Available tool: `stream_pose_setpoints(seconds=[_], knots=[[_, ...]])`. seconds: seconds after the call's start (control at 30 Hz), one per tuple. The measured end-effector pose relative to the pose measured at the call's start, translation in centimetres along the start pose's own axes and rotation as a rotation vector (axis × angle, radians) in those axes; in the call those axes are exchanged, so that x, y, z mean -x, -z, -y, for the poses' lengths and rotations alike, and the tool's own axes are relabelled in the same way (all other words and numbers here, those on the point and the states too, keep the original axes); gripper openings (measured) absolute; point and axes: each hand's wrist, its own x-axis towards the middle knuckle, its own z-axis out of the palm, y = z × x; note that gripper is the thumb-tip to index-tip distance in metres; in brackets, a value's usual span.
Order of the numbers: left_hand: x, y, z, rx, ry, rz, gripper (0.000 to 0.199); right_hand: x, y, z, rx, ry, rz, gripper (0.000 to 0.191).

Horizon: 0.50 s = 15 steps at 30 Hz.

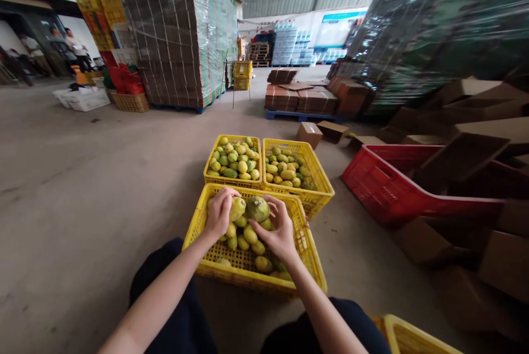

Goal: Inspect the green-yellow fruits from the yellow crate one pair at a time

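Observation:
Directly in front of me stands a yellow plastic crate (192, 231) with several yellow-green papayas (250, 234) in it. Above these papayas, my left hand (222, 212) is closed around a yellowish papaya (237, 209). My right hand (281, 227) grips a larger, rounder green papaya (257, 209), its stem end turned toward me. The two held fruits are side by side, almost touching. Part of the crate's bare slotted bottom shows at the near left. My left fingertips are partly hidden behind the fruit.
Beyond it stand two more yellow crates of papayas, a left crate (233, 180) and a right crate (320, 199). To the right are a red crate (372, 183) and piled cardboard boxes (433, 241). Another yellow crate (413, 337) edges in at bottom right. Wrapped pallet stacks (165, 28) rise behind.

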Motion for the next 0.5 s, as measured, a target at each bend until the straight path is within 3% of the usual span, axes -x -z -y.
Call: stream_pose_setpoints(seconds=[0.13,0.27,0.4,0.5], knots=[[0.3,0.0,-0.1,-0.021,-0.074,0.007,0.036,-0.1,-0.2,0.1,-0.042,0.035,0.0,0.054],[0.2,-0.5,-0.3,0.056,0.042,-0.068,0.038,-0.2,-0.4,0.2,-0.085,0.012,0.005,0.053],[-0.5,-1.1,-0.3,0.202,0.394,-0.155,0.033,-0.4,-0.3,0.1,-0.074,-0.093,0.041,0.052],[-1.3,-1.3,-0.1,0.505,0.891,-0.197,0.032,-0.7,-0.5,-0.1,-0.11,-0.233,-0.015,0.047]])
